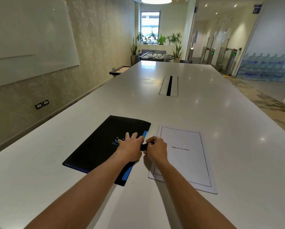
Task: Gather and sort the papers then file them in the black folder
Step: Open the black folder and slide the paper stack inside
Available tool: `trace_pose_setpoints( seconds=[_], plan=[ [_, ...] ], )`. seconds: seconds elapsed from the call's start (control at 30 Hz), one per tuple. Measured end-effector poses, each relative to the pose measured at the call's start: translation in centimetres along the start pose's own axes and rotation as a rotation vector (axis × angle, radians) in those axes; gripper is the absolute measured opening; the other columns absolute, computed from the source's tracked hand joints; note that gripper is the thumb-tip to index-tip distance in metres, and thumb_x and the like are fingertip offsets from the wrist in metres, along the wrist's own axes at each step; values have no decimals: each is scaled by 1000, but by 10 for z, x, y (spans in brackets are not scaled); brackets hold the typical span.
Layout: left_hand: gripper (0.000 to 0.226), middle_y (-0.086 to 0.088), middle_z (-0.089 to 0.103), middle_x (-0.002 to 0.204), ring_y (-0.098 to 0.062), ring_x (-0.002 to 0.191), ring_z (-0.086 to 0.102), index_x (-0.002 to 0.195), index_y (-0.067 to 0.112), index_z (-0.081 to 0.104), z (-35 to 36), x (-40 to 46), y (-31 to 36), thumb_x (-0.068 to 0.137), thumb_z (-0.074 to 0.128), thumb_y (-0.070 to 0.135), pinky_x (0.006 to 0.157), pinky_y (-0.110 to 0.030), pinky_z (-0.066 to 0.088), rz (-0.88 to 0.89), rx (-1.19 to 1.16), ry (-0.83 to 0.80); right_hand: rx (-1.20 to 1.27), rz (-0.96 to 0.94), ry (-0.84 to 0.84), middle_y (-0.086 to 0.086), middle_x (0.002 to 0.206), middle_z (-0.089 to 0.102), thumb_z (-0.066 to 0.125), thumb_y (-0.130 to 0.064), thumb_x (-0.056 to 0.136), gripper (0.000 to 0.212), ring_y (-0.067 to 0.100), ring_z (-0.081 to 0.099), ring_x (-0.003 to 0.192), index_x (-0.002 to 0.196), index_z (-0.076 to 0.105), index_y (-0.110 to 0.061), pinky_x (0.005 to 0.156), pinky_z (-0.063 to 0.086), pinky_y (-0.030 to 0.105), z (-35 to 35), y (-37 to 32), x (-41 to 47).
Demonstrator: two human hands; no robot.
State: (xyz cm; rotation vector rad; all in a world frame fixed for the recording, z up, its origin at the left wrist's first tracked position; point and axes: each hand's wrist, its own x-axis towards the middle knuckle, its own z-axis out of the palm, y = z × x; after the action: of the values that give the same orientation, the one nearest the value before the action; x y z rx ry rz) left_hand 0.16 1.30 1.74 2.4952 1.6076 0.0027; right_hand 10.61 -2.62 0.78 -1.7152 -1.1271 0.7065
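Observation:
A black folder (99, 146) with blue trim lies closed on the white table, angled to the left of centre. My left hand (130, 146) presses flat on its cover near the right edge, fingers spread. My right hand (156, 148) pinches a small black tab or clasp (145, 146) at the folder's right edge. Just to the right lies a stack of white papers (188, 162); the top sheet has a black border and reads "BIBLIOGRAPHY".
The long white table (155, 104) stretches away from me, with a cable slot (169, 85) in its middle. A whiteboard (28, 42) hangs on the left wall. A foosball table (155, 56) and plants stand at the far end.

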Motion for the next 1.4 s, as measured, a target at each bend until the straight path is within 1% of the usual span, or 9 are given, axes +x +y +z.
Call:
trace_pose_setpoints(
  seconds=[0.23, 0.4, 0.63, 0.77, 0.87, 1.03, 1.13, 1.3, 1.4],
  plan=[
    [53, -23, 17, 157, -52, 139, 22, 142, 6, 34, -30, 5, 15, 93, 54, 6, 98, -60, 44, -54, 386, 178, 53, 6, -9, 14, 97, 66, 51, 7, 90, 20, 28, 71, 80, 90, 63, -9, 57, 59, 22, -9, -8, 1],
    [34, -21, 52, 125, -34, 95, 64, 122, 0, 53, -65, 2, 2, 95, 43, 19, 73, -38, 54, -12, 380, 350, 79, -6, 11, 19, 104, 68, 51, 6, 90, 20, 31, 71, 87, 95, 66, -6, 79, 60, 39, -17, -18, 6],
    [112, -19, 25, 154, -44, 113, 56, 146, 0, 21, -70, -3, -14, 73, 48, 81, 78, -47, 57, -91, 555, 332, 117, -52, 2, 16, 102, 68, 55, 5, 89, 17, 28, 73, 82, 96, 65, -6, 70, 61, 26, -22, -23, 6],
    [110, -16, 9, 160, -50, 123, 46, 149, 1, 9, -71, -6, -17, 74, 60, 63, 79, -52, 56, -96, 566, 284, 97, -83, 3, 17, 102, 68, 53, 4, 91, 18, 28, 72, 85, 92, 63, -11, 76, 62, 36, -21, -25, 5],
    [104, -19, 6, 160, -42, 112, 57, 149, 1, 8, -77, -7, -16, 76, 64, 48, 76, -40, 55, -102, 540, 243, 91, -97, 0, 17, 100, 68, 51, 4, 91, 20, 26, 72, 80, 90, 62, -13, 75, 62, 35, -22, -25, 4],
    [62, -18, 50, 126, -34, 100, 60, 136, 8, 33, -93, -4, -18, 81, 60, 22, 71, -38, 43, -101, 259, 228, 75, -79, 16, 19, 102, 68, 52, 5, 90, 19, 28, 71, 83, 93, 64, -9, 76, 61, 37, -27, -23, 7],
    [56, -16, 58, 118, -34, 98, 60, 137, 11, 35, -97, -1, -21, 84, 53, 12, 68, -36, 41, -107, 152, 246, 79, -57, -3, 21, 103, 67, 52, 6, 89, 20, 31, 72, 84, 88, 61, -12, 76, 61, 39, -34, -21, 10],
    [60, -19, 54, 131, -34, 107, 59, 146, 13, 28, -85, 6, -13, 89, 47, 9, 74, -36, 46, -91, 43, 233, 33, -78, -47, 19, 108, 66, 50, -1, 94, 17, 29, 69, 92, 104, 63, -6, 83, 59, 40, -39, -16, 11],
    [74, -22, 32, 151, -35, 114, 56, 154, 26, 7, -72, 9, -5, 92, 46, 11, 73, -33, 47, -58, 60, 203, -7, -110, -95, 15, 113, 66, 54, -8, 95, 21, 25, 66, 99, 115, 62, -6, 91, 56, 40, -43, -14, 7]
  ],
)
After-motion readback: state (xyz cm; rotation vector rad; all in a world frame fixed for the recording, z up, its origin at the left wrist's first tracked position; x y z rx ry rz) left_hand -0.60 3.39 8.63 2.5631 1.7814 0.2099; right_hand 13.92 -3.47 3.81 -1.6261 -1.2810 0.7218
